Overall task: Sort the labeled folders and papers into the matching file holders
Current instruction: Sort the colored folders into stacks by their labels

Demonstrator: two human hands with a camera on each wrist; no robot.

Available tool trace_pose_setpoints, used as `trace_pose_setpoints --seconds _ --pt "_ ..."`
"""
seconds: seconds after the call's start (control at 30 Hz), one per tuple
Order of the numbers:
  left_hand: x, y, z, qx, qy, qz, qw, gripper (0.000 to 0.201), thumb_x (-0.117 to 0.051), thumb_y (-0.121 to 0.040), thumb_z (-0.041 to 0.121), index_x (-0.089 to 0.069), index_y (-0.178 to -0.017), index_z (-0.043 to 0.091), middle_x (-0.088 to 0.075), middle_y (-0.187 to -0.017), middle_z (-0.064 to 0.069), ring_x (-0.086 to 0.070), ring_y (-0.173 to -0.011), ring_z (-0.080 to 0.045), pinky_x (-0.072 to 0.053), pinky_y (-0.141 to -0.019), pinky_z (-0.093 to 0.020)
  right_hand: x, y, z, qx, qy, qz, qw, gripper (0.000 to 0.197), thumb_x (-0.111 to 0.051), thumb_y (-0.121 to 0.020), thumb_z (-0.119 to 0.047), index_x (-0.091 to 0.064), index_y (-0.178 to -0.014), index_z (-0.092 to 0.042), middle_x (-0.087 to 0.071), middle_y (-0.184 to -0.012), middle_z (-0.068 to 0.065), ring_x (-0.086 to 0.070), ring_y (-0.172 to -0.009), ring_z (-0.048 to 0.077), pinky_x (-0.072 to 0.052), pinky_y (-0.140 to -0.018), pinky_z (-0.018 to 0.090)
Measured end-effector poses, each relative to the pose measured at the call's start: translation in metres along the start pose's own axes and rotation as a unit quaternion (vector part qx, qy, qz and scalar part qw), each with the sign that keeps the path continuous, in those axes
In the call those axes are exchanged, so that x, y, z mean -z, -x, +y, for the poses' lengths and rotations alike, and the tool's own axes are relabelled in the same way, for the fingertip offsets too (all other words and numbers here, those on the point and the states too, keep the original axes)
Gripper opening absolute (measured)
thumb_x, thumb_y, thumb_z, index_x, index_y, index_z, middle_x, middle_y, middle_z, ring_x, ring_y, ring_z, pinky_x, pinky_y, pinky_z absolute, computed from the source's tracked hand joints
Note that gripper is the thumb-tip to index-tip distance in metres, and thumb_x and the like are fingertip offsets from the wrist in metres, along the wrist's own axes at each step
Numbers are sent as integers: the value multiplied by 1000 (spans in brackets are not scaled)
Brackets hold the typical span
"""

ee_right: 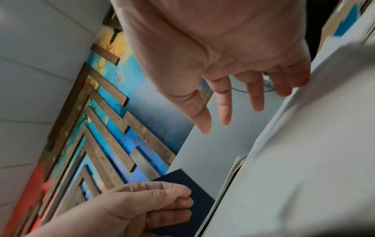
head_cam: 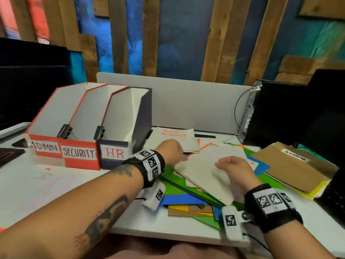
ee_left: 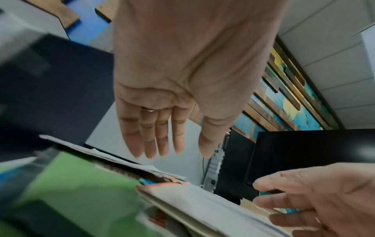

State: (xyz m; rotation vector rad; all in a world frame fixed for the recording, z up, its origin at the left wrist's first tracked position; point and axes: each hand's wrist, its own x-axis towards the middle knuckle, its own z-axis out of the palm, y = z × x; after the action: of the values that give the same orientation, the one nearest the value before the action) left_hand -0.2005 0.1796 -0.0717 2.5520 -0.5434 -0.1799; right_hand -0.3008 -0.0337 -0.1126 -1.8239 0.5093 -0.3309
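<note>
- Hovering over the pile, both hands hold nothing: left hand [head_cam: 172, 147] fingers straight together, right hand [head_cam: 234, 168] fingers loosely spread.
- Cream folder [head_cam: 209, 171] lies topmost on the worktop [head_cam: 56, 184], under the right hand, its length running toward the person.
- Holders [head_cam: 80, 152] stand left, nearer the left hand.

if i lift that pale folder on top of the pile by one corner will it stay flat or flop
The pale folder looks like thin card, so it would probably sag a little, not fold over. In the left wrist view its edge shows loose sheets inside, which may slide out if tipped. It lies askew on slick-looking coloured folders, so a push would likely make it skate.
</note>
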Motion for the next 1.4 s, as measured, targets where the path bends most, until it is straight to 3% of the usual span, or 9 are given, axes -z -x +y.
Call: trace_pose_setpoints --seconds 0.27,0.47,0.6,0.8,0.93,1.13,1.23,1.3,1.4 --pt "-37 -28 27 35 -63 -78 994 51 -68 -86 56 -65 -105 8 -65 -105 -13 -59 -88 -25 -40 -65 -27 41 1 7 -72 -99 45 992 61 -77 -88 -17 -51 -141 -5 -52 -135 6 -49 -127 26 -36 -94 36" --pt "-44 -27 39 49 75 -33 995 53 -72 -87 51 -61 -110 5 -61 -102 -7 -56 -89 -23 -42 -75 -28 62 -6 7 -92 -149 51 983 36 -72 -92 -18 -61 -126 -12 -53 -114 -3 -47 -91 14 -37 -79 27" --pt "-40 -21 56 -33 115 27 993 34 -53 -102 37 -63 -85 10 -57 -77 -3 -55 -80 -27 -34 -64 -30 60 -13 6 -100 -176 57 978 55 -73 -91 -18 -50 -140 -9 -48 -145 5 -44 -132 27 -32 -100 36" --pt "-17 -13 57 -100 293 217 926 22 -45 -107 28 -55 -107 9 -61 -103 -6 -56 -93 -20 -38 -77 -27 50 -11 -1 -62 -209 59 974 58 -79 -85 -18 -50 -134 -8 -67 -103 2 -64 -83 16 -44 -61 28" --pt "-3 -6 45 -63 400 287 868 22 -43 -108 24 -51 -105 3 -55 -90 0 -51 -80 -13 -39 -57 -4 32 -6 -13 -54 -300 -48 951 34 -77 -88 -22 -64 -118 -10 -75 -113 9 -75 -93 21 -61 -64 32" --pt "5 7 21 -41 426 310 849 23 -42 -108 26 -51 -112 5 -52 -90 6 -51 -77 -7 -37 -52 -2 -12 9 -37 -17 -411 -155 898 19 -56 -101 -9 -64 -117 -11 -74 -111 15 -73 -99 28 -60 -88 38" --pt "15 17 6 -15 400 346 849 29 -55 -101 29 -47 -121 9 -57 -97 8 -59 -86 -7 -44 -62 -4 -31 13 -44 9 -388 -156 908 16 -52 -102 -5 -64 -112 -11 -77 -101 12 -74 -91 26 -60 -87 39" --pt "26 24 -8 -10 371 384 845 48 -69 -89 30 -40 -125 18 -57 -115 2 -62 -105 -17 -54 -90 -27 -42 16 -49 28 -365 -167 915 18 -52 -103 -5 -63 -114 -13 -77 -105 12 -75 -91 27 -62 -84 36" --pt "49 39 -29 25 206 459 864 80 -73 -80 34 -28 -145 23 -29 -153 -7 -34 -141 -28 -27 -118 -52 -62 19 -55 42 -341 -202 917 14 -53 -102 -3 -62 -108 -13 -76 -93 10 -75 -80 23 -63 -79 36"
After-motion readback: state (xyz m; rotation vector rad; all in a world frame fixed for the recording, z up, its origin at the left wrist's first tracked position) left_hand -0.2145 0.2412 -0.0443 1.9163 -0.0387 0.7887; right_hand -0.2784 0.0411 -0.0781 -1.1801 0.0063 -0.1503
